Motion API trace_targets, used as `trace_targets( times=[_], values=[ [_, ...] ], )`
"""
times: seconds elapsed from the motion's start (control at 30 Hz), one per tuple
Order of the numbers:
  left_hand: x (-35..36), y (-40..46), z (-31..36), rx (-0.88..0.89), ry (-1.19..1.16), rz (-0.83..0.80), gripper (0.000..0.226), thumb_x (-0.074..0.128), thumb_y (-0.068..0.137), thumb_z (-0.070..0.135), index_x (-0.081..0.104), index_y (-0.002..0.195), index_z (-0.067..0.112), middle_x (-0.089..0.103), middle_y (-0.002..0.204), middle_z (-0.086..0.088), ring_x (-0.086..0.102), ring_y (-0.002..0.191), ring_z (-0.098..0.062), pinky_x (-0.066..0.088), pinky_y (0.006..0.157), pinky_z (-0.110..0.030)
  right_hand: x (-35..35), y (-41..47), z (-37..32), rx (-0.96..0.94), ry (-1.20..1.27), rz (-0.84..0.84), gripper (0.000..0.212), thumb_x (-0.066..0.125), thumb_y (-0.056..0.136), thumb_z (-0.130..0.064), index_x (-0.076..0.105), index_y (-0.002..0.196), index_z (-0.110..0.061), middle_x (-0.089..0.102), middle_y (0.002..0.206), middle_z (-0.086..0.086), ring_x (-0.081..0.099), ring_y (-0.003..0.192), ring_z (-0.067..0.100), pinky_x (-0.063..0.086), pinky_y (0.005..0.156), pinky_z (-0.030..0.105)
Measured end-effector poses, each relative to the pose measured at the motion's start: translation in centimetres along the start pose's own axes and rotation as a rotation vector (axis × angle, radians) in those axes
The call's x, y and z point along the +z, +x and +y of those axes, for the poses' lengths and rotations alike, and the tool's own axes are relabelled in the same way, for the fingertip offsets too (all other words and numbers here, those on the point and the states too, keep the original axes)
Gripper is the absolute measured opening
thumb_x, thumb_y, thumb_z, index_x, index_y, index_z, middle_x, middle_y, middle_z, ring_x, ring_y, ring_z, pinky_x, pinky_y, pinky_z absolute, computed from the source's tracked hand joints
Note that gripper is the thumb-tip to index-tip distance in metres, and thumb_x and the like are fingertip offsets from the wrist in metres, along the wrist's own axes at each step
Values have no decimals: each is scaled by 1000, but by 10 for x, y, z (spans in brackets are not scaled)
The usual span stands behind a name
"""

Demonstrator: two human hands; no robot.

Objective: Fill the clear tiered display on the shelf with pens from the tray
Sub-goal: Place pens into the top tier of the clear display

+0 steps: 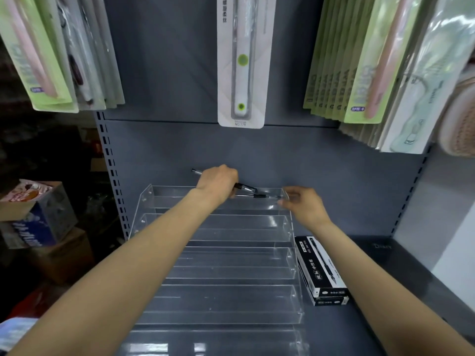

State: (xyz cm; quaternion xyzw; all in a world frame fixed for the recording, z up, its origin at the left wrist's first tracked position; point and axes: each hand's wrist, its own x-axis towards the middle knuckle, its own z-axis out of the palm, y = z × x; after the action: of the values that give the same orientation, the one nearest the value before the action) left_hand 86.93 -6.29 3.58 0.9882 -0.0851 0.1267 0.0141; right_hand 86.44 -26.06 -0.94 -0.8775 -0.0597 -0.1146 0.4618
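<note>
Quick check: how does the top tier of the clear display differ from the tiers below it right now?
The top tier holds at least one pen lying along it; the lower tiers show none. Both hands work at the top tier, the left hand gripping pens, the right hand at its right end; nothing touches the lower tiers. All are clear troughs.

Head view, close, downward onto shelf (401,291)

Even, soft light from above; glare streaks the clear display (221,255). Left edge is dark. Wide-angle bending at the borders, hanging packets (359,62) slightly blurred.
</note>
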Motion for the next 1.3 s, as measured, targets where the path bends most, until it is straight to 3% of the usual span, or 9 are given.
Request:
trace_targets(
  times=[0.27, 0.37, 0.47, 0.63, 0.73, 0.9, 1.03, 1.13, 1.3],
  values=[
    [4, 3, 1, 40, 35, -14, 11, 69, 76, 8, 70, 87, 10, 62, 107, -13, 62, 94, -33, 44, 71, -33, 3, -2, -10, -120, -149, 58, 50, 65, 87, -17, 49, 134, -8, 52, 136, 9, 47, 128, 22, 34, 99, 20],
    [5, 4, 2, 43, 59, -15, 14, 70, 74, 7, 70, 87, 11, 61, 108, -13, 62, 95, -34, 43, 70, -32, 6, -3, -21, -202, -135, 90, 41, 64, 87, -17, 57, 127, -10, 57, 129, 8, 52, 120, 21, 31, 86, 8],
    [5, 4, 0, 33, 41, 7, 15, 71, 73, 11, 70, 88, 12, 63, 108, -13, 62, 97, -33, 41, 72, -31, 14, -1, -32, -205, -87, 32, 33, 66, 86, -20, 64, 117, -12, 67, 111, 6, 61, 99, 14, 33, 74, 4],
    [7, 4, -3, 32, 11, 47, 13, 69, 77, 19, 71, 90, 15, 65, 105, -8, 61, 98, -28, 35, 77, -29, 29, 5, -36, -148, -107, -24, 21, 69, 84, -22, 71, 104, -15, 71, 100, 3, 64, 95, 13, 44, 78, 18],
    [7, 3, -6, 14, -53, 52, 12, 69, 78, 18, 71, 88, 13, 62, 102, -8, 61, 92, -30, 40, 70, -30, 35, 9, -36, -147, -131, -46, 12, 69, 83, -22, 73, 94, -18, 72, 96, 0, 65, 94, 14, 51, 83, 26],
    [10, 1, -10, -19, -191, 82, 5, 64, 78, 10, 63, 73, 10, 56, 97, -10, 59, 86, -34, 42, 65, -32, 39, 11, -35, -152, -156, -20, 19, 68, 83, -23, 69, 102, -21, 69, 102, -1, 63, 97, 14, 51, 89, 32],
    [12, 3, -14, -12, -237, 97, 15, 63, 77, 9, 57, 63, 11, 51, 88, -7, 59, 84, -34, 43, 62, -31, 40, 16, -39, -177, -185, -3, 10, 67, 83, -14, 68, 92, -18, 68, 93, 0, 64, 90, 18, 52, 85, 32],
    [11, 3, -15, 16, -225, 107, 4, 65, 77, 12, 65, 74, 8, 56, 96, -9, 59, 87, -34, 44, 63, -33, 39, 19, -41, -197, -208, -7, 7, 67, 82, -10, 69, 88, -15, 69, 87, 5, 64, 84, 20, 52, 82, 31],
    [9, 3, -28, 31, -319, 52, 12, 74, 75, 18, 67, 84, 15, 64, 93, -8, 62, 89, -29, 52, 75, -35, 23, 19, -33, -167, -169, 42, 7, 68, 81, -7, 71, 86, -10, 68, 83, 6, 62, 79, 18, 50, 79, 26]
  ],
)
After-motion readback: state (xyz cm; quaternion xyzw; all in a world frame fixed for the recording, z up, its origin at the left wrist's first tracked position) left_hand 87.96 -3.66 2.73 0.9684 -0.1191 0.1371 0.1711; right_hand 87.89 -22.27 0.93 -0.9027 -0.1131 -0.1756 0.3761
